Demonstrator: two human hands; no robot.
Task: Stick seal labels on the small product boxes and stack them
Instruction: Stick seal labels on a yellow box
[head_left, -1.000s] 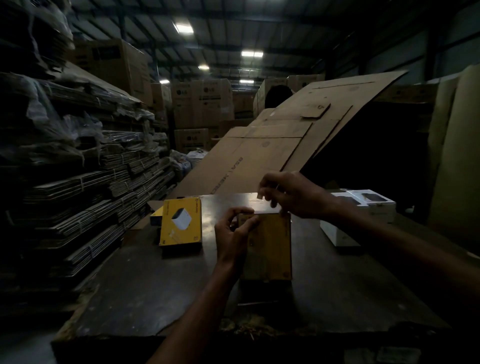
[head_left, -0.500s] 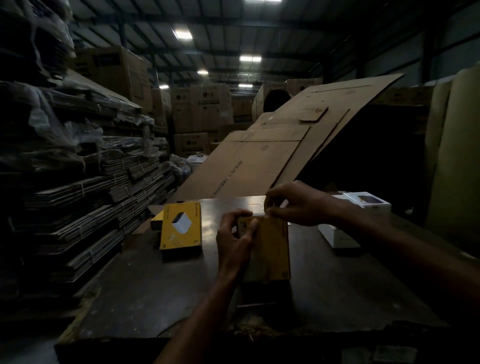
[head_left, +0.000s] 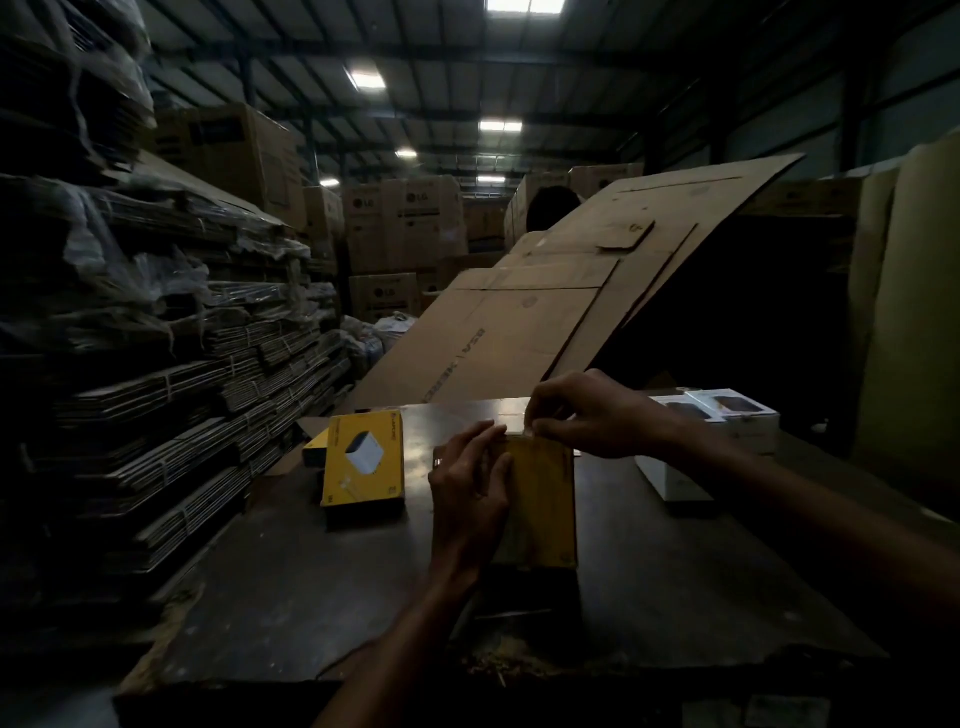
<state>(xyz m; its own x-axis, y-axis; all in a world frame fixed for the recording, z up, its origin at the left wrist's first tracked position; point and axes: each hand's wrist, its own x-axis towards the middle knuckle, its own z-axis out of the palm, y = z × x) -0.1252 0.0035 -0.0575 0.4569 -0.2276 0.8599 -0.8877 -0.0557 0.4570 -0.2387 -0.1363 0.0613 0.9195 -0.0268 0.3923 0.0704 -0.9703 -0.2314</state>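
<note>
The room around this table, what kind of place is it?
Most likely a warehouse or packing area: tall stacks of large brown cartons at the back, bundles of flattened cardboard on the left, and strip lights under a high metal roof.

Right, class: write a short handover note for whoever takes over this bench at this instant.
Left hand: rests on the yellow box at table centre, fingers curled at its far left edge, steadying it.
Right hand: pinches something small, probably the seal label, at that box's far edge.
Done: a yellow box stack stands to the left.
Left: press the label down, stack this box. White boxes wait to the right; whether they are sealed is unclear.
</note>
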